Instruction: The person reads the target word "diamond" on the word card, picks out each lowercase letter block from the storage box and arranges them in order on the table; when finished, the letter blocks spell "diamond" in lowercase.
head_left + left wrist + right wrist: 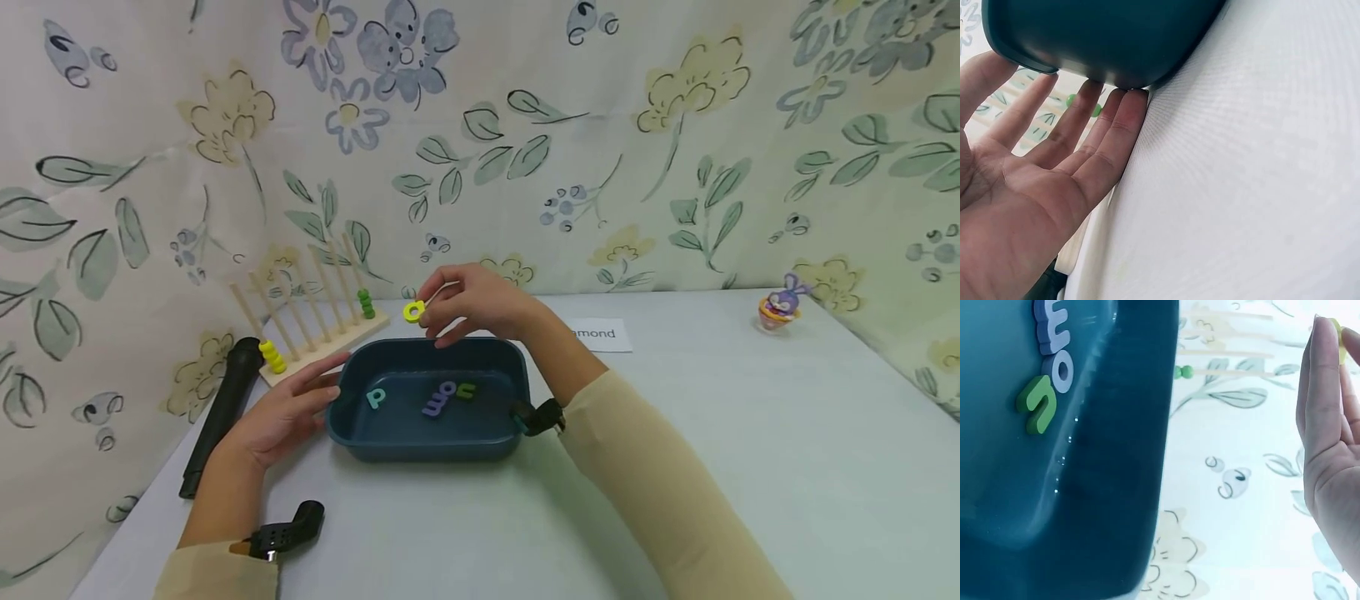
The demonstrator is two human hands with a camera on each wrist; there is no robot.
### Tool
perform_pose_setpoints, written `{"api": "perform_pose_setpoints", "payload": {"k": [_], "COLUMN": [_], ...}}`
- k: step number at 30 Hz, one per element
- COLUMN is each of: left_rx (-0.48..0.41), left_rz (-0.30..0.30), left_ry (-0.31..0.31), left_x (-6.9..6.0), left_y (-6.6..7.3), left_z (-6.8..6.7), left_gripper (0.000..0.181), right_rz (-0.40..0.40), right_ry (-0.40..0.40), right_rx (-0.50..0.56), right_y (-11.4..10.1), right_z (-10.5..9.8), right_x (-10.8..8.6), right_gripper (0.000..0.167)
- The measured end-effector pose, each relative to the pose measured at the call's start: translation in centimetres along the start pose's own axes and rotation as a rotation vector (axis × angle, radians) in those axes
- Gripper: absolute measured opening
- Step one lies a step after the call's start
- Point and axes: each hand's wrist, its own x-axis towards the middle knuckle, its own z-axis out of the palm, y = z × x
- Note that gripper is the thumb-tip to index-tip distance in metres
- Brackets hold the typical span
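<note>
My right hand (pixel 480 302) is above the far rim of a dark teal tray (pixel 427 454). Its thumb and fingers pinch a small yellow letter (pixel 413 312), which looks like an "a". Inside the tray lie a light teal letter (pixel 376 398) on the left, a purple "m" (pixel 435 406), a purple "o" (pixel 447 388) and a green "n" (pixel 466 391). In the left wrist view my left hand (pixel 1041 175) touches the tray's side with extended fingertips, palm facing the camera.
Behind my left hand stands a wooden peg rack (pixel 330 342) with yellow and green beads. Beside it lies a black cylindrical object (pixel 221 417). A printed card (pixel 603 335), partly hidden by my right arm, lies behind the tray. A purple rabbit figure (pixel 783 302) sits far right.
</note>
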Motion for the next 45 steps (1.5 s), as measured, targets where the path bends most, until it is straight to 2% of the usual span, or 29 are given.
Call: {"api": "perform_pose_setpoints", "payload": {"k": [4, 10, 26, 35, 45], "left_rx": [0.006, 0.004, -0.028, -0.027, -0.016], "left_rz": [0.012, 0.030, 0.012, 0.017, 0.003], "left_ry": [0.001, -0.017, -0.011, -0.018, -0.013], "left_x": [-0.1, -0.1, -0.2, 0.0, 0.0], "left_y": [0.0, 0.0, 0.0, 0.0, 0.2], "left_z": [-0.2, -0.2, -0.3, -0.1, -0.2], "left_gripper": [0.062, 0.061, 0.061, 0.061, 0.061], "right_rz": [-0.002, 0.022, 0.076, 0.087, 0.137], "right_ry": [0.007, 0.060, 0.183, 0.220, 0.257], "right_rx": [0.019, 0.050, 0.106, 0.080, 0.086], "right_y": [-0.2, -0.1, 1.9, 2.2, 2.8], "right_z": [-0.4, -1.5, -4.7, -5.9, -7.1], "right_x": [-0.6, -2.0, -5.4, -7.5, -10.0], "right_gripper": [0.024, 0.026, 0.027, 0.027, 0.033]}}
